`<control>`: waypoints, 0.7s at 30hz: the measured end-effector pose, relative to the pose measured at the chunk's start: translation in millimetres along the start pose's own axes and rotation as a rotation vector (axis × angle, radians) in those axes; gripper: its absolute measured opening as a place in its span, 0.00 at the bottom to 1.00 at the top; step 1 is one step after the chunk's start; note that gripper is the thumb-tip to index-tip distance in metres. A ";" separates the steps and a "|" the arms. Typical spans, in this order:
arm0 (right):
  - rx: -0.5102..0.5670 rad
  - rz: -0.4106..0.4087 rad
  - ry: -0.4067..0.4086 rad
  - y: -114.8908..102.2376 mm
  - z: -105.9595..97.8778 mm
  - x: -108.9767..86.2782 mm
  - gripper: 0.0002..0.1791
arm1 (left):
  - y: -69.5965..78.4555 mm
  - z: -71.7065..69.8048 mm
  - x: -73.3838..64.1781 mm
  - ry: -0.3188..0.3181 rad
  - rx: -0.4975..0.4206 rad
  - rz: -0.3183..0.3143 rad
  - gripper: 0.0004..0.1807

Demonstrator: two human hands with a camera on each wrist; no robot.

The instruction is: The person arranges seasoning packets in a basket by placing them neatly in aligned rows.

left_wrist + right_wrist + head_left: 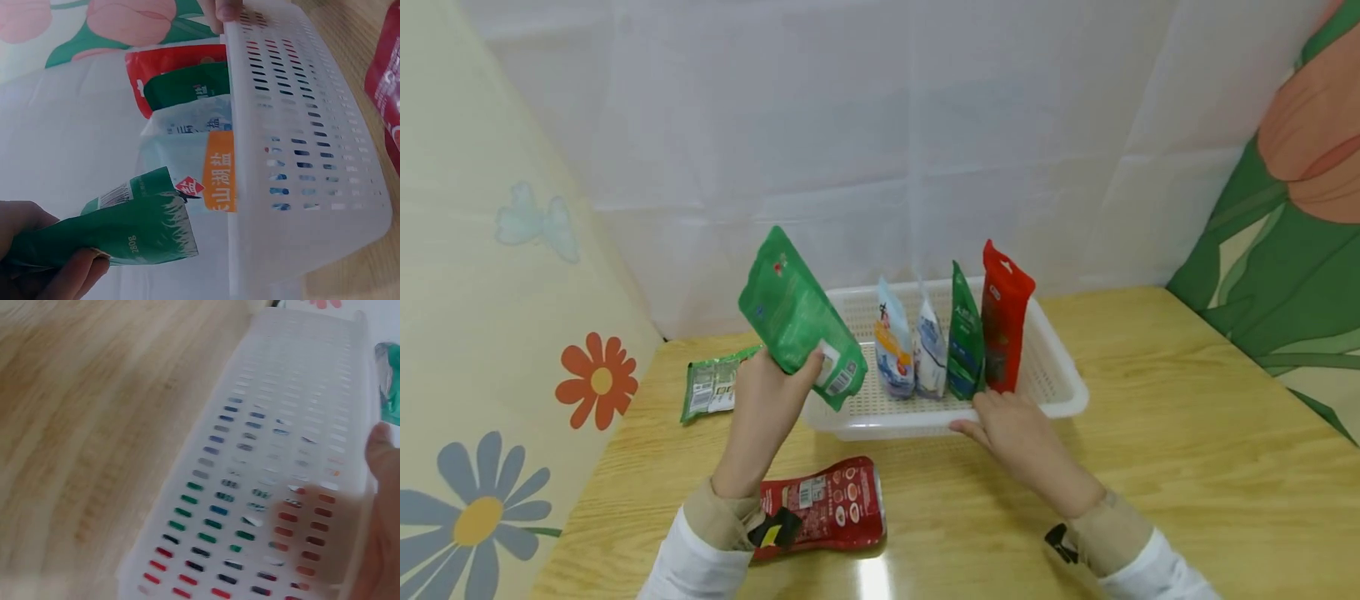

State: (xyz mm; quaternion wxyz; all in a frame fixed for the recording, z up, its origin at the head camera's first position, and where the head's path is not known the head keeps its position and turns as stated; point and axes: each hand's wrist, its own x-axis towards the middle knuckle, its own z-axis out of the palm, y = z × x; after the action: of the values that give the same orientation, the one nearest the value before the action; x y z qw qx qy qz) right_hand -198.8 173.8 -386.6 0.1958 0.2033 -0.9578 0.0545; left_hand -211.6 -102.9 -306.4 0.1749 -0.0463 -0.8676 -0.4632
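My left hand (769, 404) pinches a green packet (797, 312) by its lower part, thumb on the side with the barcode. The packet is tilted over the left end of a white plastic basket (1060, 408); in the left wrist view its crimped end points toward the basket. My right hand (1011, 429) grips the basket's near rim, thumb on the outside. Upright inside stand a light-blue and orange salt bag (895, 350), a pale blue-white bag (931, 350), a dark green salt bag (965, 337) and a red packet (1006, 317), side by side.
A red pouch (842, 508) lies flat on the wooden table (1150, 467) in front of the basket, partly under my left wrist. Left of the basket lies a green and white packet (707, 387), partly hidden by my left hand. A white sheet (887, 150) hangs behind.
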 end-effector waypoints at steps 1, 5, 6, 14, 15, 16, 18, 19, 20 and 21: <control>-0.008 -0.004 0.012 0.3 1.0 -0.6 0.24 | -2.0 2.2 2.6 0.008 0.010 0.009 0.15; -0.042 -0.019 0.062 0.8 5.3 -2.4 0.28 | -12.2 13.0 9.3 0.052 0.030 0.045 0.15; -0.051 -0.022 0.072 0.8 6.3 -2.5 0.29 | -14.8 16.1 10.5 0.058 0.024 0.048 0.15; -0.065 -0.024 0.090 -0.5 8.5 -2.6 0.33 | -25.7 39.0 18.0 0.042 0.046 0.050 0.13; -0.064 -0.021 0.088 -0.7 8.6 -2.8 0.33 | -25.9 41.6 19.4 0.037 0.054 0.047 0.14; -0.063 -0.016 0.084 -0.9 8.4 -2.7 0.33 | -26.0 44.0 20.9 0.034 0.067 0.043 0.14; -0.060 -0.012 0.087 -1.2 8.4 -3.3 0.34 | -25.9 48.7 24.5 0.032 0.095 0.041 0.15; -0.058 -0.011 0.089 -1.3 8.5 -3.7 0.34 | -25.8 51.0 26.0 0.026 0.104 0.035 0.16; -0.059 -0.013 0.097 -1.1 8.5 -4.2 0.35 | -25.8 53.4 27.5 0.018 0.111 0.028 0.16; -0.062 -0.016 0.107 -0.9 8.6 -4.9 0.35 | -25.9 55.7 28.9 0.010 0.115 0.020 0.16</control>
State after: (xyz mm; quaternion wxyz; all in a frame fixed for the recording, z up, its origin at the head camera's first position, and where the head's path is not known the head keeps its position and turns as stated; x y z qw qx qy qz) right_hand -197.3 173.2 -396.4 0.2535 0.2017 -0.9455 0.0340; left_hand -259.4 -74.3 -345.1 0.1861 -0.0426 -0.8915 -0.4108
